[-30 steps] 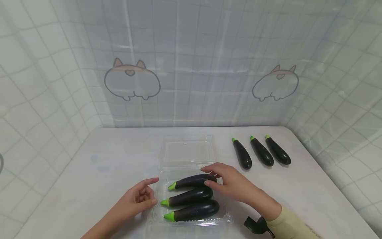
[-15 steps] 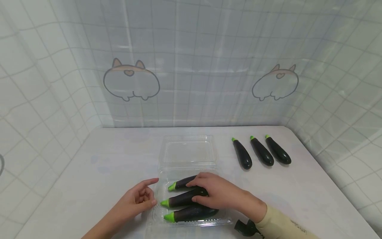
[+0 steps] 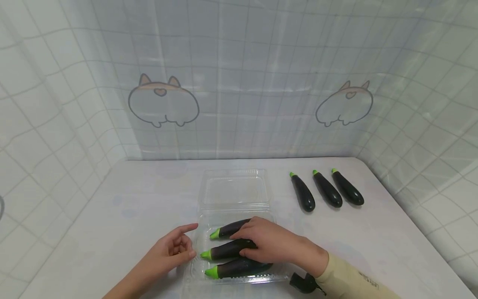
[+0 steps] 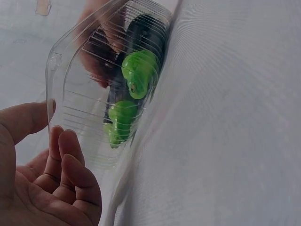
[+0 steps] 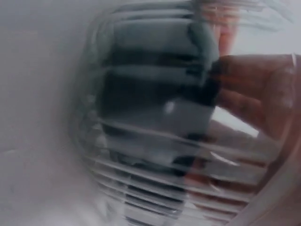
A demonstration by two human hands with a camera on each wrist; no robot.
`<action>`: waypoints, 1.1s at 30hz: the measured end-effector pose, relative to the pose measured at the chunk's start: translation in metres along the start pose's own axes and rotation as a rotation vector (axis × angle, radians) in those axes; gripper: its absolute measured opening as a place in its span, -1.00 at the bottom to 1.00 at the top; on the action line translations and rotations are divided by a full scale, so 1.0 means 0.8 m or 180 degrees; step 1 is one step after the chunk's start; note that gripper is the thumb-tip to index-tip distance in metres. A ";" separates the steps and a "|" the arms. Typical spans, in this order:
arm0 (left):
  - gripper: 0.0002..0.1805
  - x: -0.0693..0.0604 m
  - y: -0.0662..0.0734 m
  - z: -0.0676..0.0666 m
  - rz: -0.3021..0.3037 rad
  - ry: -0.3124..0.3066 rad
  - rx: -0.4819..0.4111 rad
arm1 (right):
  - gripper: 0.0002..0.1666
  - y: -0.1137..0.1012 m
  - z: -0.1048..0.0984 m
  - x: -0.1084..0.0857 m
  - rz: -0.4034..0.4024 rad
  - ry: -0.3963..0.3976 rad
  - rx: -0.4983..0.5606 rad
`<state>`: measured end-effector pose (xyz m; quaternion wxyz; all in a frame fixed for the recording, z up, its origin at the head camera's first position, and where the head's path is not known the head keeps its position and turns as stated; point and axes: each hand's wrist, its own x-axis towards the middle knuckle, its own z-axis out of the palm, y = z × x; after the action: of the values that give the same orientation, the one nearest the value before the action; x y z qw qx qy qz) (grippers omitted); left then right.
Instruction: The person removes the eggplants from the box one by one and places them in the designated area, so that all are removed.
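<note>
In the head view, three dark eggplants with green stems lie side by side in an open clear plastic container (image 3: 278,272). My right hand (image 3: 274,243) reaches over its right side and grips the middle eggplant (image 3: 225,250) between thumb and fingers. The far eggplant (image 3: 229,229) is partly under that hand; the near eggplant (image 3: 239,269) lies just below it. At the container's left edge, my left hand (image 3: 169,249) holds the rim, index finger stretched out and other fingers curled. The left wrist view shows green stems (image 4: 140,70) through the ribbed wall; the right wrist view is blurred.
The container's lid (image 3: 235,189) lies folded back behind it. Three more eggplants lie at the back right of the white table (image 3: 149,195), among them the nearest one (image 3: 303,193). Grid-patterned curtains (image 3: 239,83) enclose the back and sides.
My right hand has left the far eggplant, moved left and toward me, and taken hold of the middle one. My left hand has stayed at the container's rim.
</note>
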<state>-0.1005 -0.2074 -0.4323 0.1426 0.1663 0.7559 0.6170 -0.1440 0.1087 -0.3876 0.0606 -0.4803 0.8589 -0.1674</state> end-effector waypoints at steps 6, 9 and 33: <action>-0.28 0.000 0.005 0.001 -0.0071 0.0024 0.0004 | -0.59 -0.003 -0.003 0.005 0.0035 -0.0100 -0.0022; -0.28 0.001 0.007 0.001 -0.0089 0.0038 0.0013 | -0.58 -0.003 -0.003 0.005 0.0009 -0.0082 -0.0069; -0.28 0.000 0.008 0.001 -0.0123 0.0022 -0.0001 | -0.51 0.004 -0.016 -0.006 0.0304 0.0549 0.0857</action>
<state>-0.0994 -0.2054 -0.4265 0.1519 0.1495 0.7593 0.6149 -0.1477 0.1175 -0.3769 0.0583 -0.4103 0.8525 -0.3185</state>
